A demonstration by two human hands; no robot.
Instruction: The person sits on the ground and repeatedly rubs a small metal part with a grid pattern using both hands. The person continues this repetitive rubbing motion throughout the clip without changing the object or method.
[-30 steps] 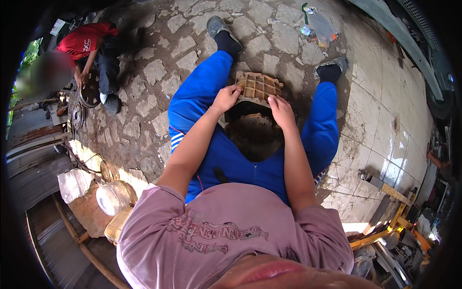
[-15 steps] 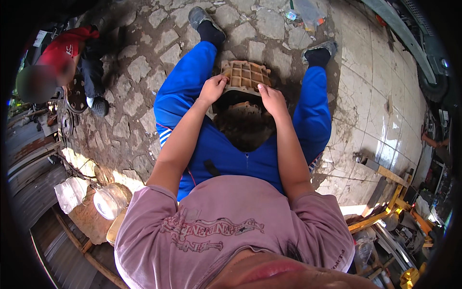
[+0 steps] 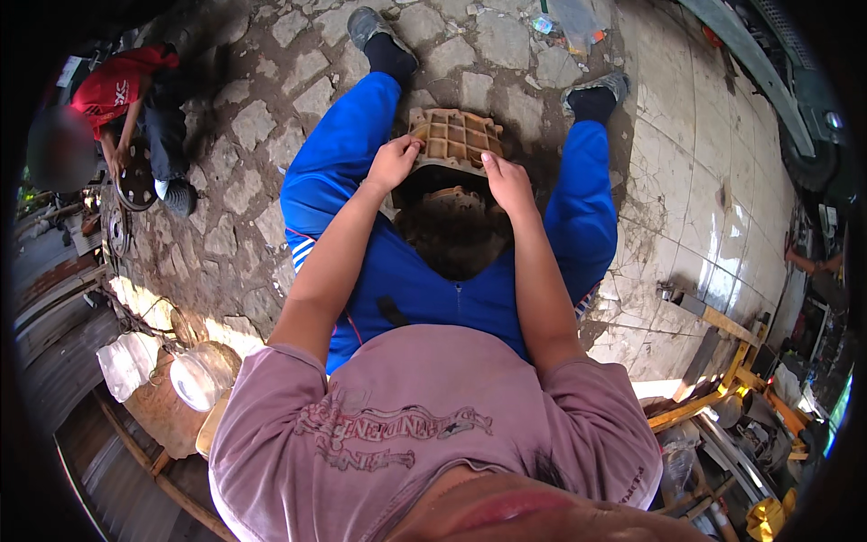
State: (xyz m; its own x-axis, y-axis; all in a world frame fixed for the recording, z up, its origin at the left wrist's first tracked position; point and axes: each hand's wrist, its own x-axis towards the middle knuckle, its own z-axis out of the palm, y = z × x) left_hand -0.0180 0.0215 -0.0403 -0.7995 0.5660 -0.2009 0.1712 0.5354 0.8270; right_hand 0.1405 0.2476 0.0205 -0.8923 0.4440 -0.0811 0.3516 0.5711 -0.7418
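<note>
Between my knees stands a tan, dirty metal casting (image 3: 458, 135) with a grid of raised ribs and a lugged, bolt-hole rim. It looks like a machine housing or cover, tilted with the ribbed face showing. My left hand (image 3: 395, 164) grips its near left corner, fingers curled over the edge. On the near right corner my right hand (image 3: 508, 185) holds on, thumb lying along the rim. Nearer to me, below the ribbed face, a brown toothed-looking edge (image 3: 456, 195) shows in deep shadow. I cannot tell whether it belongs to the same piece.
At the far left another person in a red shirt (image 3: 116, 93) bends over a round metal disc (image 3: 137, 185). Clear plastic containers (image 3: 200, 375) stand at the near left. Stone paving (image 3: 256, 125) meets pale tiles (image 3: 673, 199) on the right. Yellow-framed clutter (image 3: 745, 357) lies near right.
My hands keep their hold on the casting, which stays almost unmoved. The whole view has shifted slightly. At the far left the other person's arms and the round disc have moved a little.
</note>
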